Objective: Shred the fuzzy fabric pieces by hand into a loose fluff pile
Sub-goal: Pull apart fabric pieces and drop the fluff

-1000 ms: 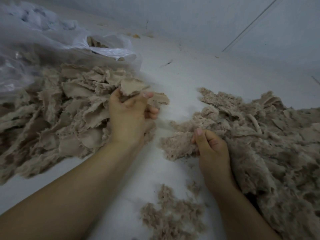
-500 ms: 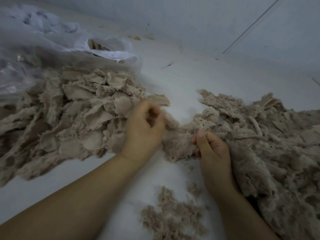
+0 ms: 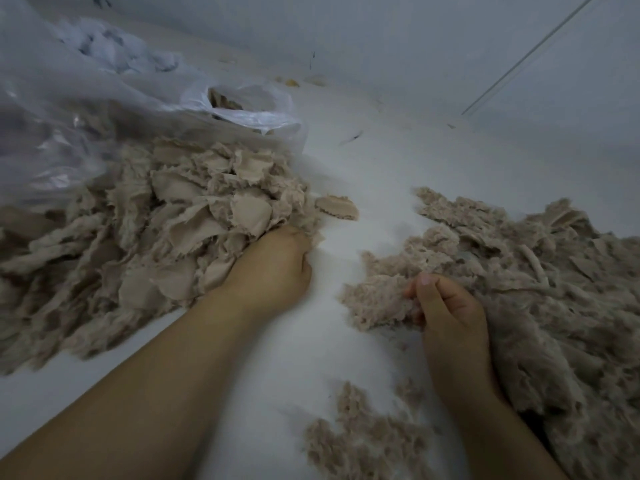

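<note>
Fuzzy fabric pieces [image 3: 166,244] are heaped against the left hand [image 3: 273,268], whose curled fingers are buried there; its hold cannot be told. A fluff tuft [image 3: 377,303] is pinched by the right hand [image 3: 450,320], beside the fluff pile [image 3: 540,289]. Fetching appears underway; next, a piece must be torn.

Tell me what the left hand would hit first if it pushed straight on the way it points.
The left hand already points into the heap of fabric pieces, so it would meet those first.
</note>
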